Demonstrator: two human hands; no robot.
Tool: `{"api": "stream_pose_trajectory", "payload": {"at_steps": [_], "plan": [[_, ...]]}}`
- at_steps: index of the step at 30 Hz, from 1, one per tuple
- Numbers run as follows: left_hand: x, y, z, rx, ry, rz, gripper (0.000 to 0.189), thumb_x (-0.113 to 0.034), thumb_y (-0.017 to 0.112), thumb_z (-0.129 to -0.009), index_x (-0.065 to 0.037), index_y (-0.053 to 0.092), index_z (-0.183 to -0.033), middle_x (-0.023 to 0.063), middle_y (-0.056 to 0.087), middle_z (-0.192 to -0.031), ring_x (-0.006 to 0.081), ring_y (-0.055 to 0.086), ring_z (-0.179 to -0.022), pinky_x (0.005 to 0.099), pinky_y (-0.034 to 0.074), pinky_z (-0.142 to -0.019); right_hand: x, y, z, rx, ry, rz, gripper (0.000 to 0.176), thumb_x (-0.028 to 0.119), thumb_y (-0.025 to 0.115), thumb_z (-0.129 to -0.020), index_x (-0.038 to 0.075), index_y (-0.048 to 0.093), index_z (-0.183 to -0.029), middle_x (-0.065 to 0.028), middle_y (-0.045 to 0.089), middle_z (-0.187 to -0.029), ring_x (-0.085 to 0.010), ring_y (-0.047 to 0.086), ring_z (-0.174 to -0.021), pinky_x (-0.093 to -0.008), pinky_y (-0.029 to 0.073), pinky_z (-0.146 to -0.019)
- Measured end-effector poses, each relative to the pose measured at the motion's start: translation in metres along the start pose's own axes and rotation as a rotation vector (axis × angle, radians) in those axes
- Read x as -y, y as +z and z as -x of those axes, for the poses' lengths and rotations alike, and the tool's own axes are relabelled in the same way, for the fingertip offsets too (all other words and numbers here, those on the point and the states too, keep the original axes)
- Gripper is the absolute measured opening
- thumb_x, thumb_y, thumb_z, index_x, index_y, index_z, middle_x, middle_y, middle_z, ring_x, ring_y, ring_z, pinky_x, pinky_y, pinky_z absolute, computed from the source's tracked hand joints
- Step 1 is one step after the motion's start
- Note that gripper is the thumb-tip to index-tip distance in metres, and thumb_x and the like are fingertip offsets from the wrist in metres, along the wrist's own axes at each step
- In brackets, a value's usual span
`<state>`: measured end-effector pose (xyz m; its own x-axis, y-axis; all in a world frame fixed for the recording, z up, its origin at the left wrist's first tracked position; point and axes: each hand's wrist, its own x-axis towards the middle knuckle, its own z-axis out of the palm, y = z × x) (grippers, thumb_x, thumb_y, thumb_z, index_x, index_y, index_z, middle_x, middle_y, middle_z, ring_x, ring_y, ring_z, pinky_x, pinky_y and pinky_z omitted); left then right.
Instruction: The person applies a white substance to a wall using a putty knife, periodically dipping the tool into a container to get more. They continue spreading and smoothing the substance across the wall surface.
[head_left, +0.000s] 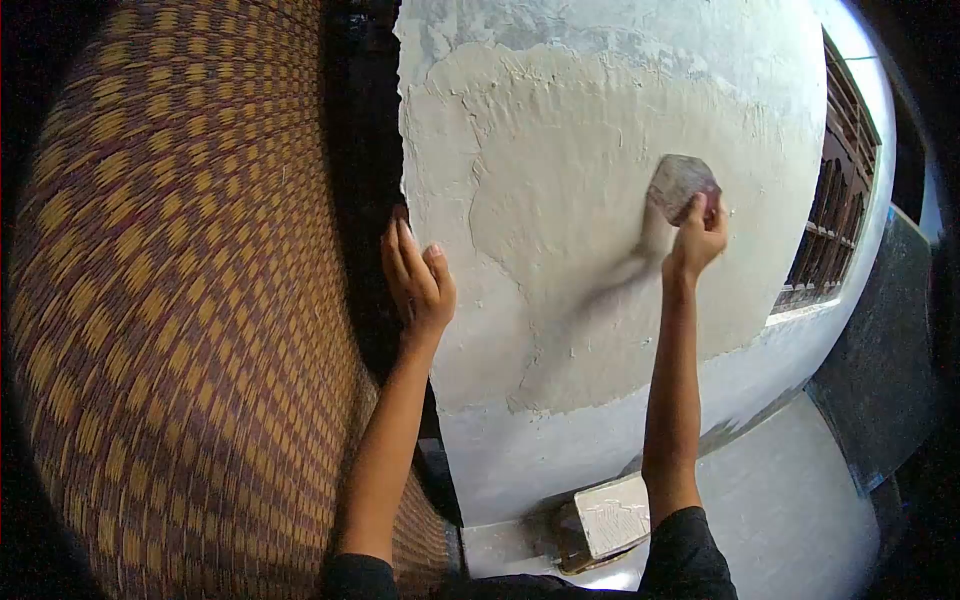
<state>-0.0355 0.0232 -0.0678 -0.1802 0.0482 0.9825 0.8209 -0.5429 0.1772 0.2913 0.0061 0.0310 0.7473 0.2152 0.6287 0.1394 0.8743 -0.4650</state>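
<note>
My right hand (697,238) presses a small grey, putty-smeared scraper blade (678,184) flat against the cream plastered wall (560,200). The arm casts a blurred shadow down and to the left. My left hand (417,280) rests with its fingers wrapped around the wall's left edge, holding nothing else. A lighter, rough-edged patch of fresh putty covers the wall around both hands.
A woven brown and yellow mat or screen (180,300) fills the left side, with a dark gap between it and the wall. A putty-coated board (610,520) lies low by my right elbow. A barred window (835,210) is at the right, above a grey floor.
</note>
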Motion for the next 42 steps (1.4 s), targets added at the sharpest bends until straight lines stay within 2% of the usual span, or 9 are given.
{"api": "stream_pose_trajectory", "payload": {"at_steps": [2, 8, 11, 17, 25, 31, 33, 37, 42], "plan": [[-0.001, 0.000, -0.002, -0.015, 0.013, -0.006, 0.055, -0.023, 0.038, -0.098, 0.009, 0.029, -0.142, 0.0239, 0.037, -0.144, 0.0397, 0.038, -0.131, 0.0501, 0.028, -0.110, 0.000, -0.005, 0.003, -0.006, -0.010, -0.054, 0.029, 0.011, 0.058, -0.095, -0.003, 0.059, -0.121, -0.0077, 0.064, -0.100, -0.0148, 0.060, -0.088, -0.0277, 0.051, -0.077], [-0.002, 0.001, 0.000, -0.007, -0.020, 0.027, 0.055, -0.025, 0.039, -0.098, 0.008, 0.029, -0.142, 0.0240, 0.037, -0.144, 0.0411, 0.037, -0.131, 0.0514, 0.028, -0.110, 0.019, 0.035, 0.091, 0.582, -0.427, 0.293, 0.030, 0.014, 0.069, -0.086, 0.002, 0.065, -0.113, -0.0150, 0.065, -0.086, -0.0196, 0.059, -0.076, -0.0302, 0.046, -0.069], [0.000, 0.000, -0.001, -0.013, -0.015, 0.012, 0.056, -0.025, 0.040, -0.098, 0.008, 0.029, -0.142, 0.0241, 0.036, -0.144, 0.0416, 0.037, -0.131, 0.0523, 0.027, -0.110, 0.014, 0.048, 0.052, 0.467, -0.404, 0.309, 0.029, 0.015, 0.067, -0.089, 0.000, 0.065, -0.113, -0.0132, 0.066, -0.089, -0.0184, 0.061, -0.077, -0.0305, 0.049, -0.070], [-0.002, -0.001, -0.002, -0.034, -0.006, 0.042, 0.056, -0.024, 0.041, -0.097, 0.007, 0.030, -0.142, 0.0241, 0.037, -0.144, 0.0421, 0.037, -0.130, 0.0528, 0.027, -0.110, 0.007, 0.012, -0.036, -0.070, 0.028, -0.056, 0.026, 0.011, 0.060, -0.093, -0.006, 0.061, -0.112, -0.0112, 0.066, -0.099, -0.0168, 0.063, -0.088, -0.0287, 0.052, -0.076], [-0.002, -0.001, -0.001, -0.030, -0.013, 0.025, 0.056, -0.024, 0.042, -0.097, 0.009, 0.029, -0.141, 0.0262, 0.036, -0.143, 0.0416, 0.040, -0.128, 0.0495, 0.032, -0.107, 0.010, 0.029, 0.044, 0.460, -0.343, 0.265, 0.035, 0.016, 0.063, -0.092, -0.003, 0.061, -0.121, -0.0132, 0.068, -0.102, -0.0172, 0.061, -0.086, -0.0292, 0.049, -0.079], [-0.001, -0.002, -0.003, -0.034, 0.021, 0.031, 0.056, -0.025, 0.040, -0.098, 0.009, 0.029, -0.142, 0.0256, 0.036, -0.143, 0.0412, 0.039, -0.129, 0.0499, 0.030, -0.109, 0.006, 0.007, -0.007, 0.032, 0.032, -0.120, 0.033, 0.011, 0.057, -0.095, -0.008, 0.057, -0.122, -0.0154, 0.065, -0.110, -0.0199, 0.064, -0.094, -0.0317, 0.053, -0.083], [-0.001, -0.002, -0.002, -0.009, -0.004, 0.032, 0.057, -0.026, 0.040, -0.098, 0.008, 0.029, -0.142, 0.0251, 0.036, -0.144, 0.0412, 0.037, -0.131, 0.0505, 0.027, -0.110, 0.014, 0.014, 0.010, 0.037, 0.007, -0.126, 0.032, 0.012, 0.059, -0.094, -0.008, 0.059, -0.119, -0.0140, 0.065, -0.107, -0.0205, 0.064, -0.096, -0.0316, 0.051, -0.086], [-0.002, 0.000, 0.001, -0.013, -0.035, 0.030, 0.057, -0.028, 0.039, -0.099, 0.008, 0.029, -0.142, 0.0246, 0.036, -0.145, 0.0412, 0.037, -0.131, 0.0514, 0.027, -0.111, 0.014, 0.021, 0.044, 0.509, -0.326, 0.298, 0.034, 0.016, 0.064, -0.092, -0.001, 0.061, -0.122, -0.0118, 0.067, -0.107, -0.0168, 0.062, -0.094, -0.0315, 0.048, -0.086], [0.000, 0.000, 0.000, -0.014, -0.038, 0.003, 0.058, -0.028, 0.040, -0.098, 0.008, 0.029, -0.142, 0.0246, 0.037, -0.144, 0.0410, 0.037, -0.131, 0.0517, 0.027, -0.111, 0.005, 0.009, 0.004, 0.120, 0.051, -0.032, 0.036, 0.013, 0.059, -0.096, -0.006, 0.055, -0.125, -0.0110, 0.064, -0.110, -0.0160, 0.061, -0.094, -0.0290, 0.050, -0.084]]}}
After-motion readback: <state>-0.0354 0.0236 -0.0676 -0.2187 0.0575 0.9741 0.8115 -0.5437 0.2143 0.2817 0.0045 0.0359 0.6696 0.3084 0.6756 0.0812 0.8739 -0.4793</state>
